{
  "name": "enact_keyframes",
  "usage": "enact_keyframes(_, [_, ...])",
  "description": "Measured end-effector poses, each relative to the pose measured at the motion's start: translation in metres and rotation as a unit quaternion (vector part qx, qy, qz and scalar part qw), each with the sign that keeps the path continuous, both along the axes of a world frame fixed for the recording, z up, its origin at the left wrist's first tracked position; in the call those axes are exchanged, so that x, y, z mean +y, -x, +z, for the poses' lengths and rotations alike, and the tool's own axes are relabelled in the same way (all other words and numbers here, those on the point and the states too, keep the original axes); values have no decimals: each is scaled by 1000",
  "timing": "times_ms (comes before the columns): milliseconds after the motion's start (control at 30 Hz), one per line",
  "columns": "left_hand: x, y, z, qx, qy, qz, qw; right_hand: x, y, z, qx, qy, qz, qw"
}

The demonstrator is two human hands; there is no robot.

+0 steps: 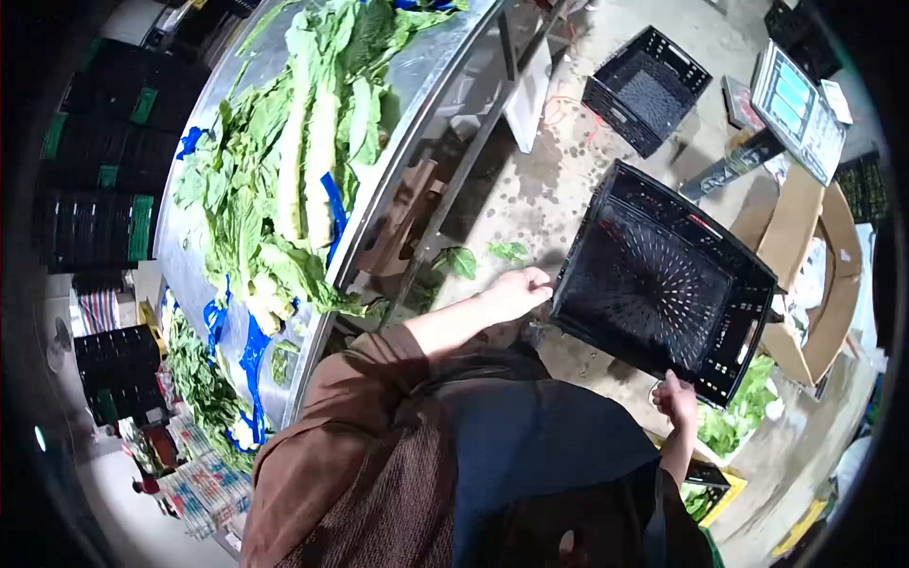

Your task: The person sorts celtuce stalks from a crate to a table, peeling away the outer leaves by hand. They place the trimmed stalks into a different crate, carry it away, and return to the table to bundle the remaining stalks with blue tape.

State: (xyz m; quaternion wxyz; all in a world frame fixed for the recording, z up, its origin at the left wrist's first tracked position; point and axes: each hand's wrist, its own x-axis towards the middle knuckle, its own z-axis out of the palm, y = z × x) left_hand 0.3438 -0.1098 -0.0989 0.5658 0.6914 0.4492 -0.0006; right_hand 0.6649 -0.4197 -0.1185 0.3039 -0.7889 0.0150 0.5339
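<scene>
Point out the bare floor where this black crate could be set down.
Bare concrete lies between the held crate and the smaller empty crate, beside the metal table's legs. Right of the held crate it is crowded: cardboard box, scale, greens. Left hand and right hand grip its rim.

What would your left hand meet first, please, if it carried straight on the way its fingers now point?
The left hand already touches the near corner of the black plastic crate. Going straight on, it would press along that crate's rim and side wall, though the wide lens makes depth uncertain.
</scene>
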Motion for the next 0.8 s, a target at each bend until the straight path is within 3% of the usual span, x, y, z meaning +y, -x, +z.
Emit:
enact_keyframes(33, [15, 15, 39, 16, -32, -14, 999, 20, -3, -3, 32, -73, 17, 997])
enact_keyframes(100, [41, 65, 75, -78, -20, 108, 991, 109, 28, 31, 27, -129, 36, 991])
enact_keyframes(167, [73, 114, 134, -53, -124, 204, 970, 195, 73, 60, 54, -207, 107, 971])
enact_keyframes(233, [110, 179, 140, 54, -350, 261, 898, 270, 126, 82, 92, -267, 165, 945])
enact_keyframes(267, [123, 209, 146, 51, -386, 289, 875, 305, 154, 87, 145, -293, 184, 927])
enact_keyframes(367, [161, 280, 135, 240, -429, 290, 821, 394, 239, 115, 277, -380, 258, 844])
enact_keyframes(400, [168, 294, 129, 282, -451, 271, 802, 422, 268, 121, 269, -378, 267, 845])
enact_keyframes(500, [179, 301, 127, 313, -340, 266, 846, 489, 345, 133, 259, -356, 250, 862])
enact_keyframes(567, [182, 298, 130, 322, -320, 257, 853, 546, 367, 84, 384, -371, 337, 776])
enact_keyframes(633, [184, 293, 140, 324, -307, 264, 855, 570, 394, 94, 395, -300, 334, 801])
enact_keyframes(733, [186, 293, 142, 261, -306, 252, 880, 571, 429, 137, 201, -251, 323, 890])
enact_keyframes(800, [187, 287, 146, 211, -262, 245, 909, 585, 435, 124, 211, -236, 323, 892])
